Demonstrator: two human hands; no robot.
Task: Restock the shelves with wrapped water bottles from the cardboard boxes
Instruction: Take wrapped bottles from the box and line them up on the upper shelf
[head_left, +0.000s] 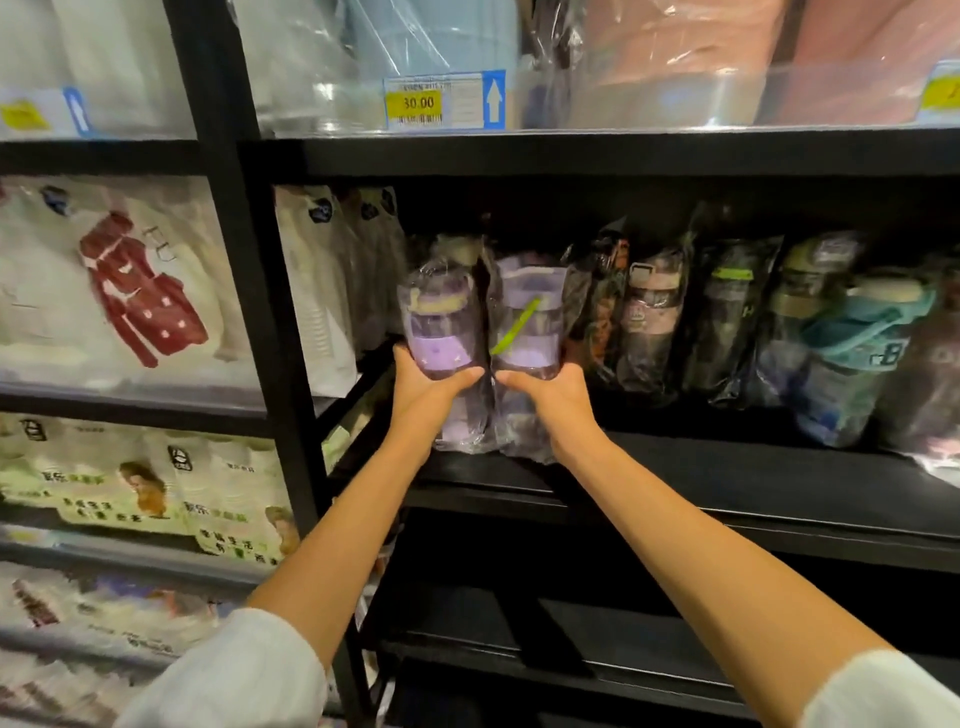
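A black shelf (675, 483) crosses the middle of the frame, its right half lined with wrapped bottles (727, 322), likely to keep a tidy facing row. At centre, the left hand (426, 384) grips one purple wrapped bottle (439, 322) and the right hand (550, 389) grips another purple bottle (530, 317), both upright on the shelf, pressed side by side, apparently to close the gap

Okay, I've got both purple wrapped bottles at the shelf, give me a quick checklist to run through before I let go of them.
1. Left hand grips the left purple bottle: ok.
2. Right hand grips the right purple bottle: ok.
3. Both bottles upright and side by side: ok.
4. Bottoms resting flat on the black shelf: cannot tell, the wrap and hands hide them.
5. Room beside the dark wrapped bottle on the right: not ok, the wraps already touch.
6. Bottles pushed back in line with the row: not ok, they sit nearer the front edge.
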